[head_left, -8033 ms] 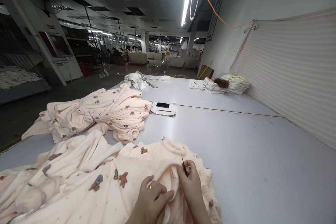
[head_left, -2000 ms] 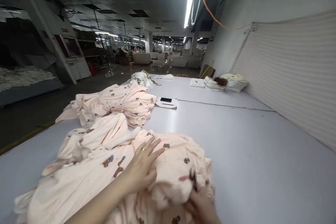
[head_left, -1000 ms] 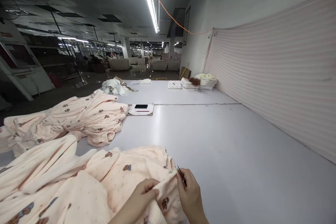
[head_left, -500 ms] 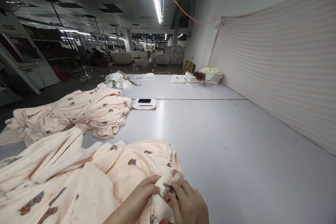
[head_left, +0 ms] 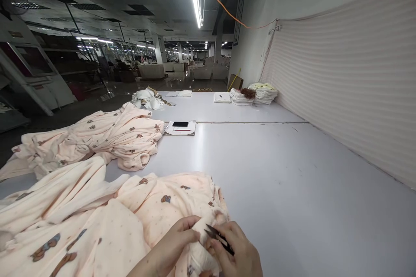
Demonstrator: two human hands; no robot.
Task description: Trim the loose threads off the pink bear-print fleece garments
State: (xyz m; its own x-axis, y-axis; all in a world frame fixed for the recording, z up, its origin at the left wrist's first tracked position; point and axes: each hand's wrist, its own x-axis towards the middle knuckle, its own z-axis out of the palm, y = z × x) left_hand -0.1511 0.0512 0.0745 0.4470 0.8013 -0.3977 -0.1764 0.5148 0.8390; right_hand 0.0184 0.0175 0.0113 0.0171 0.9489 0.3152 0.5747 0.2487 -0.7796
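A pale pink fleece garment (head_left: 107, 220) printed with small bears lies bunched on the white table (head_left: 279, 181) in front of me. My left hand (head_left: 177, 242) pinches a fold of it near the bottom edge of the view. My right hand (head_left: 238, 253) is closed round small dark thread snips (head_left: 218, 236), whose blades point left at the pinched fold. The two hands almost touch.
A second heap of the same pink garments (head_left: 94, 138) lies further back on the left. A phone and a red pen rest on a white paper pad (head_left: 180, 127). Folded stacks (head_left: 255, 94) and crumpled white cloth (head_left: 147, 98) sit at the far end. A striped fabric wall (head_left: 351, 78) runs along the right.
Half a second ago the snips were half hidden between my hands; now their blades show, angled toward the fold. A second ago they pointed upward. The view has barely shifted.
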